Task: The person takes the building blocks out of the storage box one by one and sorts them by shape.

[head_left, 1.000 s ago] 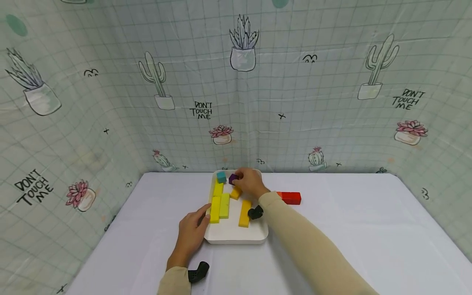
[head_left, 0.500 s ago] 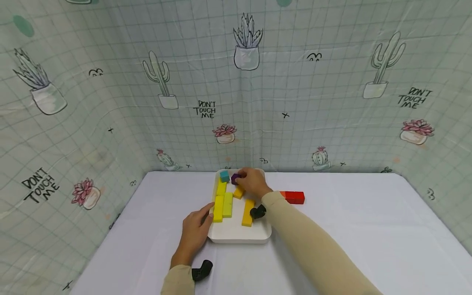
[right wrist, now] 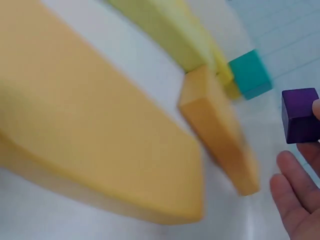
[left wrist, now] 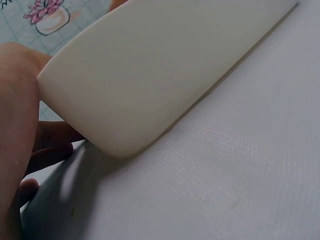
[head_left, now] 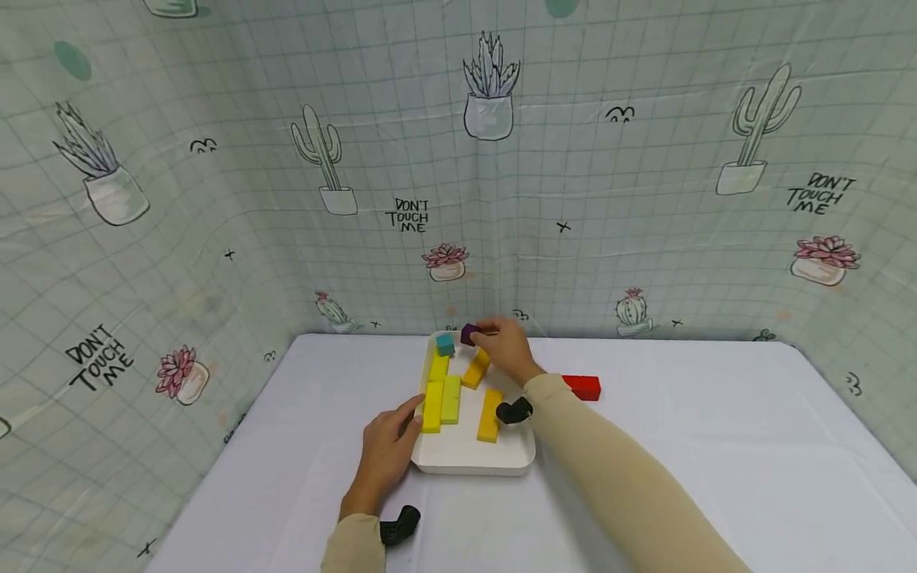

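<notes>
At the tray's far end my right hand (head_left: pixel 507 347) pinches a purple cube (head_left: pixel 469 334) between thumb and fingers. The right wrist view shows the purple cube (right wrist: pixel 300 115) held apart from the other blocks, two fingers extended below it. A teal cube (head_left: pixel 445 344) sits in the far left corner of the white tray (head_left: pixel 473 460). My left hand (head_left: pixel 387 450) holds the tray's left rim. In the left wrist view, fingers (left wrist: pixel 52 135) lie against the outside of the tray wall (left wrist: pixel 135 85), partly hidden.
Yellow blocks (head_left: pixel 433 406) line the tray's left side, a yellow-green block (head_left: pixel 450 399) beside them. Two amber blocks lie farther right: one near the middle (head_left: pixel 489 415), one tilted (head_left: pixel 476 369) below my right hand. Outside on the right, a red block (head_left: pixel 583 387) is partly behind my sleeve.
My right hand has lifted the purple cube up and away from the tilted amber block, which now shows more fully. My left hand stays at the tray rim. The head view has shifted slightly.
</notes>
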A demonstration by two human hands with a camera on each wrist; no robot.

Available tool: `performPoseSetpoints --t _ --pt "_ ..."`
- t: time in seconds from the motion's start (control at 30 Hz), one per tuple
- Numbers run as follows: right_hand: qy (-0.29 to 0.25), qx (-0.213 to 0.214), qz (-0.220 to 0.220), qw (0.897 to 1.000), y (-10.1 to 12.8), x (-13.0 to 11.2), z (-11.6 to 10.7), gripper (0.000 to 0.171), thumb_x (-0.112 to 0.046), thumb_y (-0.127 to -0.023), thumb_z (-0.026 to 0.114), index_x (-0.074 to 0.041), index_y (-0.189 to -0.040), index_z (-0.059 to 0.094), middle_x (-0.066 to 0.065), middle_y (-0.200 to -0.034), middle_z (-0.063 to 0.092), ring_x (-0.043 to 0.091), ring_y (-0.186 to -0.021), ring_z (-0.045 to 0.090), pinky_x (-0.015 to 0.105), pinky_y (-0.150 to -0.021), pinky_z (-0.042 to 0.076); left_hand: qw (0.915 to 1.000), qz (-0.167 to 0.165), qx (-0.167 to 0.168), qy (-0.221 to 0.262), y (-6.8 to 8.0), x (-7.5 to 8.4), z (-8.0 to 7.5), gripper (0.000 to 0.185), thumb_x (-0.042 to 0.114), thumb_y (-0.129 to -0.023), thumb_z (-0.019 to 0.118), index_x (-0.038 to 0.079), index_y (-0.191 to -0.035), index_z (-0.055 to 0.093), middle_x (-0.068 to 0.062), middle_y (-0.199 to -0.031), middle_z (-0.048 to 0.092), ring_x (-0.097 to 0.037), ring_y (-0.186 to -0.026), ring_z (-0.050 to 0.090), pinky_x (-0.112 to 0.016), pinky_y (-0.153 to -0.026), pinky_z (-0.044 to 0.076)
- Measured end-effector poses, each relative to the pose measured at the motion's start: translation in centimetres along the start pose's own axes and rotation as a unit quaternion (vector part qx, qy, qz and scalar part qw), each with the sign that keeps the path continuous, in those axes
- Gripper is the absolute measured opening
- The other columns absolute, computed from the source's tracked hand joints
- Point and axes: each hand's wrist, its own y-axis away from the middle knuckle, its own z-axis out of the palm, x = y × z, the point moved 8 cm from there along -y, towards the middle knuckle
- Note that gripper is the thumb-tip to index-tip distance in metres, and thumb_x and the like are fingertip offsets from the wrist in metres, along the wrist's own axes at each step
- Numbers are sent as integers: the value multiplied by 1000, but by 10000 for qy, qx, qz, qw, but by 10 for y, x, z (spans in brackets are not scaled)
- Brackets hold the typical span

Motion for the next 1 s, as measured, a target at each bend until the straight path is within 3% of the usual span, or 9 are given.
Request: performPoseSetpoints --t 0.17,0.4,0.6,0.77,1.0 --pt "-596 135 54 9981 8 -6 -15 34 -23 -94 70 -5 -122 67 11 -117 65 26 -101 64 37 -90 56 9999 78 -49 -73 -1 3 2 39 23 -102 54 20 -141 60 -9 -131 65 -34 -120 57 -58 -105 38" --pt "-1875 122 243 9819 23 -10 -22 30 -12 -96 67 1 -123 63 17 -117 64 29 -97 69 38 -87 57 10000 0 -86 -38 -1 3 3 40 24 -103 54 20 -142 59 -10 -132 64 -34 -121 56 -59 -106 38" --pt "-1823 -31 157 9831 38 -14 -24 32 -15 -97 66 -4 -127 63 12 -123 62 25 -101 67 34 -87 57 9998 -202 -95 -2 1 2 6 41 24 -103 54 20 -143 58 -12 -131 64 -35 -122 55 -60 -105 39" --pt "-1804 -7 -36 9836 52 -17 -31 36 -15 -96 67 -4 -130 63 11 -122 63 25 -101 68 35 -86 57 9998 -154 -129 34 0 6 9 41 26 -103 53 20 -143 58 -11 -130 64 -35 -121 55 -60 -104 40" --pt "-2111 -121 52 9774 69 -12 -31 38 -15 -96 66 -4 -132 61 12 -124 62 26 -103 67 35 -85 58 9997 -181 -177 0 2 4 8 41 23 -103 53 19 -143 58 -15 -129 63 -37 -121 54 -61 -105 38"
